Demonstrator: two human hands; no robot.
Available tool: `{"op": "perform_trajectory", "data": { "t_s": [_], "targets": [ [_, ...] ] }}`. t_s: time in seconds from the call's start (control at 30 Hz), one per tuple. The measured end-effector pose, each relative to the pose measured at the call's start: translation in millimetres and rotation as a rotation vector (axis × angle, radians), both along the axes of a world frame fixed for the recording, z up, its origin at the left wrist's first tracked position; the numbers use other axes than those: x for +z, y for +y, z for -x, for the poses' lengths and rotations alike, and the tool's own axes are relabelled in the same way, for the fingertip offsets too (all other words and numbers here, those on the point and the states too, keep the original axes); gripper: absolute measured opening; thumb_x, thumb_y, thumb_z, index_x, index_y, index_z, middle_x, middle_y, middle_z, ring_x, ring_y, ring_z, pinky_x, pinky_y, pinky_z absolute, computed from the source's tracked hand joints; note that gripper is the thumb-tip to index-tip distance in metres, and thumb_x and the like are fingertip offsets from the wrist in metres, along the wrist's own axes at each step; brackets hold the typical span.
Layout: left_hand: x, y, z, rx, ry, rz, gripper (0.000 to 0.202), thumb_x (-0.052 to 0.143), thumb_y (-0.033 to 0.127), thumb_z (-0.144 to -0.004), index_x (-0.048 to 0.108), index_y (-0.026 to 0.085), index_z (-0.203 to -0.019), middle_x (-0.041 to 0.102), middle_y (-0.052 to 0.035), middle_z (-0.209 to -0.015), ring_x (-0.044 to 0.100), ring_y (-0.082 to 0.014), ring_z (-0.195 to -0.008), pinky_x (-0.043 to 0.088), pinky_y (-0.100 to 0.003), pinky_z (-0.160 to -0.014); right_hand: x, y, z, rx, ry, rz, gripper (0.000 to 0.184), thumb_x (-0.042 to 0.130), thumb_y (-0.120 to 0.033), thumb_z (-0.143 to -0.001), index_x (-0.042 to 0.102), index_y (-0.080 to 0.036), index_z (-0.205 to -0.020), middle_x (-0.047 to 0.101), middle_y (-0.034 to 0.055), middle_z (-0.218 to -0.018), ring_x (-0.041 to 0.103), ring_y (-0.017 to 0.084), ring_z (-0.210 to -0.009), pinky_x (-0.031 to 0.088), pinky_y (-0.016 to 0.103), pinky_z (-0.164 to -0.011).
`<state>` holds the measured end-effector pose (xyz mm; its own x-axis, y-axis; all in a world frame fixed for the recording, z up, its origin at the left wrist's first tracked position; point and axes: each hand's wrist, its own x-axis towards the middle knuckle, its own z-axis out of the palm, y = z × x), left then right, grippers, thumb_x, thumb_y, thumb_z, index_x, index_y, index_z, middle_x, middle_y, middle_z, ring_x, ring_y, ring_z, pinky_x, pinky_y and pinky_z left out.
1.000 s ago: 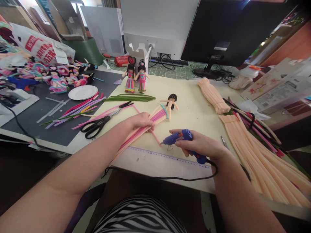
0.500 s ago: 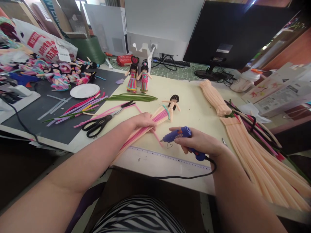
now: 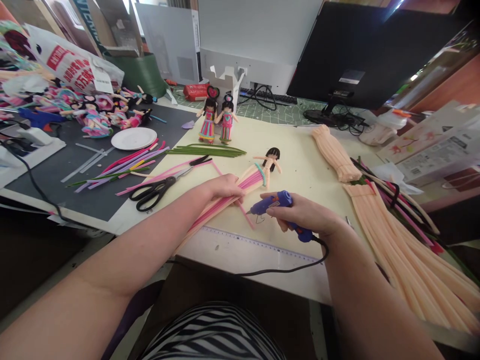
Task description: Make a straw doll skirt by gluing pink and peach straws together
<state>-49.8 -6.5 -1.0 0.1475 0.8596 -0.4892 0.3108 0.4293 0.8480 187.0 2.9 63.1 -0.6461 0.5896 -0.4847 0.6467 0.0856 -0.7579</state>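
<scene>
My left hand (image 3: pixel 225 187) is closed around a bundle of pink and peach pipe cleaners (image 3: pixel 210 214). The bundle's far end fans out below a teal band, close against a small black-haired doll (image 3: pixel 270 165) lying on the table. One pink pipe cleaner (image 3: pixel 247 216) crosses the bundle and sticks out toward the glue gun. My right hand (image 3: pixel 296 212) grips a blue hot glue gun (image 3: pixel 275 201), its nozzle pointing left, near that strip's free end. Black-handled scissors (image 3: pixel 153 192) lie open left of my left hand.
Two finished dolls (image 3: pixel 217 120) stand at the back, behind green pipe cleaners (image 3: pixel 210 150). Peach pipe cleaner bundles (image 3: pixel 393 240) fill the right side. A ruler (image 3: pixel 262 244) lies along the front edge, with the glue gun's cord (image 3: pixel 277 271) looping over it. A white plate (image 3: pixel 134 138) sits left.
The glue gun in my right hand has shifted slightly left, its nozzle nearer the bundle. My left hand keeps its grip. The whole view has shifted a little.
</scene>
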Motion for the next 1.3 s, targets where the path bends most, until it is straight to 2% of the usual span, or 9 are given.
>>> {"op": "perform_trajectory", "data": {
  "t_s": [0.17, 0.33, 0.63, 0.8, 0.97, 1.17, 1.3],
  "targets": [
    [-1.9, 1, 0, -0.009, -0.061, -0.016, 0.021, 0.067, 0.019, -0.065, 0.052, 0.015, -0.079, 0.069, -0.005, -0.065, 0.071, -0.022, -0.068, 0.056, -0.03, -0.064, -1.5, 2, 2, 0.009, 0.01, -0.008, 0.055, 0.058, -0.043, -0.084, 0.048, -0.025, -0.135, 0.06, -0.0016, -0.058, 0.051, 0.012, -0.052, 0.043, 0.019, -0.042],
    [-1.6, 0, 0, -0.008, -0.056, -0.019, 0.023, 0.068, 0.019, -0.063, 0.052, 0.016, -0.08, 0.07, -0.0052, -0.065, 0.071, -0.0236, -0.07, 0.056, -0.032, -0.066, 0.8, -2, 1, -0.018, -0.004, -0.009, 0.056, 0.059, -0.044, -0.084, 0.048, -0.025, -0.135, 0.059, -0.0016, -0.058, 0.051, 0.011, -0.05, 0.042, 0.018, -0.041],
    [-2.3, 1, 0, -0.005, -0.034, -0.011, 0.027, 0.069, 0.021, -0.063, 0.052, 0.017, -0.083, 0.07, -0.0056, -0.069, 0.071, -0.0236, -0.071, 0.056, -0.029, -0.064, 0.3, -7, -6, -0.001, -0.008, -0.022, 0.057, 0.059, -0.046, -0.083, 0.047, -0.027, -0.136, 0.06, -0.0019, -0.059, 0.053, 0.012, -0.054, 0.044, 0.02, -0.047],
    [-2.0, 1, 0, -0.008, -0.048, -0.006, 0.026, 0.069, 0.02, -0.064, 0.052, 0.016, -0.083, 0.069, -0.0049, -0.065, 0.071, -0.023, -0.07, 0.056, -0.029, -0.063, 0.6, -5, -3, -0.009, -0.016, -0.026, 0.055, 0.059, -0.046, -0.083, 0.048, -0.027, -0.134, 0.059, -0.0026, -0.058, 0.051, 0.011, -0.053, 0.043, 0.019, -0.045],
    [0.2, 0, -1, 0.002, -0.013, -0.002, 0.028, 0.072, 0.02, -0.062, 0.054, 0.015, -0.083, 0.071, -0.0063, -0.068, 0.071, -0.0216, -0.069, 0.056, -0.027, -0.062, 2.7, -3, 3, 0.001, 0.011, -0.044, 0.05, 0.059, -0.044, -0.083, 0.055, -0.023, -0.128, 0.058, -0.0026, -0.056, 0.049, 0.01, -0.048, 0.041, 0.019, -0.042],
    [3.0, -1, -2, 0.001, 0.001, -0.006, 0.027, 0.073, 0.021, -0.062, 0.056, 0.016, -0.082, 0.071, -0.0065, -0.068, 0.071, -0.0215, -0.07, 0.056, -0.028, -0.063, 2.0, -1, 8, 0.013, 0.024, -0.055, 0.045, 0.057, -0.043, -0.084, 0.057, -0.024, -0.125, 0.058, -0.0026, -0.056, 0.05, 0.01, -0.05, 0.041, 0.018, -0.043],
    [4.2, -1, -2, -0.007, 0.013, -0.013, 0.027, 0.073, 0.022, -0.061, 0.057, 0.016, -0.082, 0.071, -0.0059, -0.067, 0.071, -0.0217, -0.07, 0.056, -0.027, -0.063, -0.4, 0, 9, 0.016, 0.011, -0.051, 0.038, 0.056, -0.044, -0.083, 0.062, -0.023, -0.115, 0.058, -0.0019, -0.057, 0.051, 0.01, -0.05, 0.042, 0.019, -0.044]
  ]
}}
